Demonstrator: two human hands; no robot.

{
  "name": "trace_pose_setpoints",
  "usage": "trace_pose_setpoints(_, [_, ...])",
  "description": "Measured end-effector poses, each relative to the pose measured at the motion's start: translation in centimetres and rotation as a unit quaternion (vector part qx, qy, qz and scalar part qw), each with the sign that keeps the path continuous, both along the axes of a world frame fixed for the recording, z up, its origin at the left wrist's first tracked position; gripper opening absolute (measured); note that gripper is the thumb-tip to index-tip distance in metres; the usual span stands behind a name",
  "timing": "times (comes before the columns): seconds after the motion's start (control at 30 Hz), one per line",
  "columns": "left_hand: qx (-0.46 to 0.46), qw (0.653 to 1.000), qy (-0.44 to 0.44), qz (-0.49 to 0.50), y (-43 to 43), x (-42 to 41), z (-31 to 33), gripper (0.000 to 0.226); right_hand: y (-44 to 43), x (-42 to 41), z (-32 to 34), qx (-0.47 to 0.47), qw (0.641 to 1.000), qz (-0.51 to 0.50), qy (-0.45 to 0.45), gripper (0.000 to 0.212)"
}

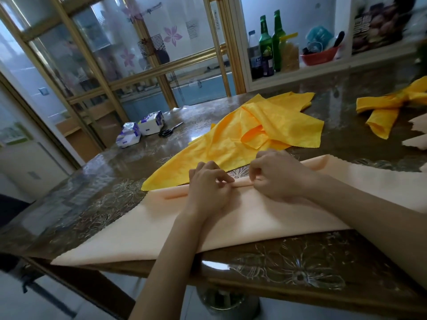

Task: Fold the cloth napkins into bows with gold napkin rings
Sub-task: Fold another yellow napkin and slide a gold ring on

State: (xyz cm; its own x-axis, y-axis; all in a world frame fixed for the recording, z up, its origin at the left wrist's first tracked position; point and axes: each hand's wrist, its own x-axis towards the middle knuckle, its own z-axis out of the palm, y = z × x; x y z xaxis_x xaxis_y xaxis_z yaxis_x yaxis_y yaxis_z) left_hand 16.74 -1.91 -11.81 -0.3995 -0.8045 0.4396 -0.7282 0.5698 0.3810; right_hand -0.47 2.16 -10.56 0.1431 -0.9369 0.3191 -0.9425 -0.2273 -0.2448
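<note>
Two hands meet side by side on the far fold of the peach napkin (pixel 231 227), which lies spread across the near part of the table (pixel 300 262), with one corner reaching the front rim. Your left hand (pixel 209 183) has its fingers curled down and pinches the narrow rolled ridge of that fold. Your right hand (pixel 277 179), just beside it, pinches the same ridge with bent fingertips.

Right behind your knuckles lies a loose heap of yellow napkins (pixel 254 130), rumpled and partly unfolded (its near point touches the peach napkin's far edge, left of your left hand). It crowds the space beyond the fold. Off to your right, well apart, sits a yellow bow (pixel 392 107), and the edge of another pale cloth (pixel 418 132) shows near it. Far to the left stand two tissue packs (pixel 151 123) with scissors (pixel 169 130) just beside them. On the shelf behind the table are two green bottles (pixel 265 42) and a red bowl (pixel 318 56).
</note>
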Motion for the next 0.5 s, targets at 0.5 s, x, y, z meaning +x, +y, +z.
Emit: trace_pose_setpoints(0.5, [0.115, 0.993, 0.037, 0.007, -0.7, -0.1, -0.2, 0.012, -0.8, -0.2, -0.5, 0.069, 0.997, -0.026, 0.035, 0.033])
